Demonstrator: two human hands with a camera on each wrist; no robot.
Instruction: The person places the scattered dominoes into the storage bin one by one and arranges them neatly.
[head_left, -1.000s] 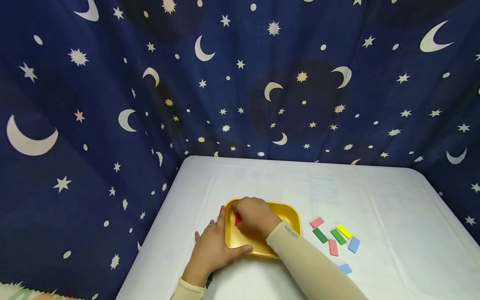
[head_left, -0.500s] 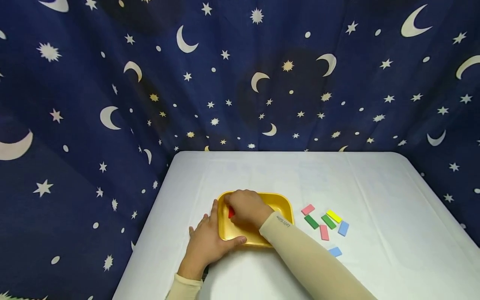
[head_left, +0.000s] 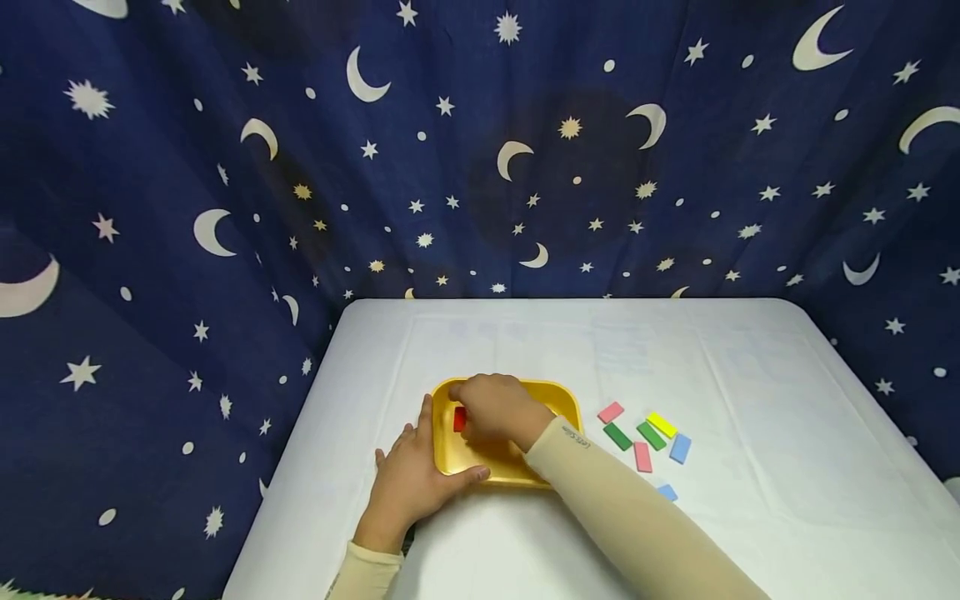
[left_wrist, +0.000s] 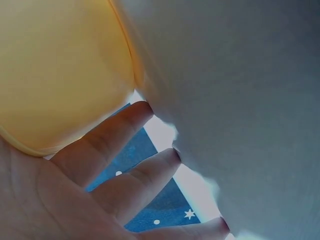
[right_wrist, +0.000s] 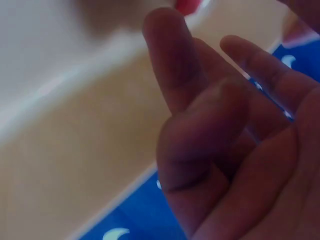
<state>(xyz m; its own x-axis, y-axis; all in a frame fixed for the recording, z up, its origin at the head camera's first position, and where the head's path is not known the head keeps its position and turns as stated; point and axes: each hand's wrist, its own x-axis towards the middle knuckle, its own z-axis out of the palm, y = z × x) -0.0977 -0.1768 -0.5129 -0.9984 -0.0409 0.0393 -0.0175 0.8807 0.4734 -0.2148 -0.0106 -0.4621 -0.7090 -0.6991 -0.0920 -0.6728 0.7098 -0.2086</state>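
Note:
A yellow tray [head_left: 560,389] lies on the white table, and a red block [head_left: 459,419] is inside its left part. My right hand [head_left: 495,408] reaches into the tray beside the red block. The right wrist view shows the thumb bent and the fingers loosely curled, with red [right_wrist: 188,6] just past a fingertip and nothing visible between thumb and fingers. My left hand [head_left: 412,479] rests against the tray's near left corner, thumb along the front side. In the left wrist view its fingers [left_wrist: 137,182] are straight and spread on the table, next to the tray wall [left_wrist: 65,75].
Right of the tray lie several loose flat blocks: pink [head_left: 642,457], green [head_left: 618,436], yellow [head_left: 662,424] and blue [head_left: 680,448]. Another blue block [head_left: 667,492] is partly behind my right sleeve. A dark blue curtain [head_left: 420,183] with moons and stars surrounds the table [head_left: 525,333].
The head view has shifted, so everything sits further left and higher. The right hand's fingers have drawn slightly off the red block, which shows more fully. The left hand stays at the tray.

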